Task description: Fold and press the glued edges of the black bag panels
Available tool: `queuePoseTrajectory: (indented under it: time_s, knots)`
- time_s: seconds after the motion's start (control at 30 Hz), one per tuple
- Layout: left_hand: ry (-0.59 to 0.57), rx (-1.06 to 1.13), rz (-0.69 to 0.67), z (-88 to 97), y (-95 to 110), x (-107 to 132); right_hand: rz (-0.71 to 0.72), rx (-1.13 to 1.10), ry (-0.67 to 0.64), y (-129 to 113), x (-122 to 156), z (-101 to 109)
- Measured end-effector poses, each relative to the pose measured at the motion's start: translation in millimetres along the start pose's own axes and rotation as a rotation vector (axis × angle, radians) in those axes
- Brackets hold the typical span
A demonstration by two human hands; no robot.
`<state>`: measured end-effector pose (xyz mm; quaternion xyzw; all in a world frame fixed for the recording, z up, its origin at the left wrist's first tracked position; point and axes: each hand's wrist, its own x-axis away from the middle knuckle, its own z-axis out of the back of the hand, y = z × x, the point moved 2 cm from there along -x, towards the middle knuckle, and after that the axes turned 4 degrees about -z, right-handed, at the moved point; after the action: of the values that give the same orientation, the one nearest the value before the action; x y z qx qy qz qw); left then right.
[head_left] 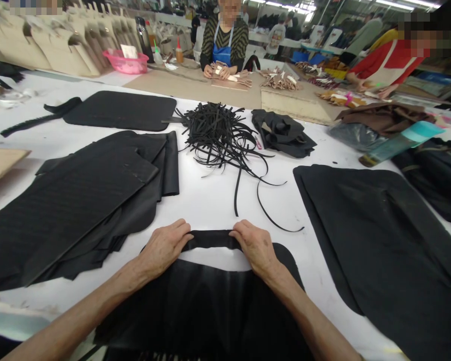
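A: Workroom with ceiling lights; white worktable [199, 205] in front. State your hand positions.

B: Both hands are at the near side of the table. My left hand [167, 243] pinches the left end of a black band [213, 239] between thumb and fingers. My right hand [254, 245] pinches the right end likewise. The band runs straight between them.

A: Location of adjoining parts?

B: A black sheet [210, 306] lies nearer to me, below a white gap. My hands cover the gap's ends; I cannot tell whether band and sheet are joined.

A: Surrounding items?

B: Left: a stack of black pieces [78, 200]. Right: overlapping black panels [379, 225]. Ahead: a heap of narrow black strips [212, 125]. Beyond it, a co-worker in a blue apron [221, 52] handles brown pieces [236, 78].
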<state>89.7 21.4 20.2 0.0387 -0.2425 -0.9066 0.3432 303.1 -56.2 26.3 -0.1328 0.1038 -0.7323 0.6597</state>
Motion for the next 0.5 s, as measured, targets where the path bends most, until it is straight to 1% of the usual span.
queuePoseTrajectory:
  time_s: [0.17,0.3,0.37,0.43,0.5]
  knots:
    - [-0.001,0.026,0.007,-0.2,-9,-2,-0.007,-0.036,-0.041,9,-6,3]
    - [0.003,0.062,0.007,1.0,-15,2,-0.005,-0.091,-0.116,23,5,18]
    - [-0.006,0.093,0.043,5.2,-19,5,-0.034,-0.162,-0.182,36,15,29]
    - [-0.026,0.158,0.106,12.2,-27,9,-0.096,-0.237,-0.239,52,27,40]
    - [-0.039,0.246,0.197,21.0,-38,16,-0.18,-0.268,-0.256,68,40,48]
